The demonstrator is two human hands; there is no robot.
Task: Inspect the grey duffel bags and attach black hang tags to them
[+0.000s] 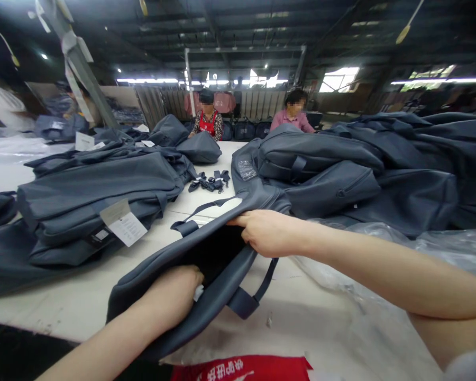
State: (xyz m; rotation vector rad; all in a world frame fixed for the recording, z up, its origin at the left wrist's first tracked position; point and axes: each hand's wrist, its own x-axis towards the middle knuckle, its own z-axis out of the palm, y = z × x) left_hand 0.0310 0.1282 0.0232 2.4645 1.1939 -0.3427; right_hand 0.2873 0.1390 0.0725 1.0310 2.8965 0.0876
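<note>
A dark blue-grey bag (218, 288) lies on the white table, its long opening gaping toward me. Inside the opening is my left hand (184, 286), its fingers curled and a small whitish piece (198, 292) showing beside them. My right hand (257, 230) pinches the bag's rim at the far end of the opening. One dark handle (244, 302) hangs over the near side of the bag, and another strap (186, 227) lies on the far side.
Stacked bags lie left (103, 193) and right (321, 153), one with white paper tags (129, 228). Bundled straps (209, 181) sit between them. Clear plastic (353, 280) spreads at the right. Something red (241, 369) is at the bottom edge. Several people work beyond the table.
</note>
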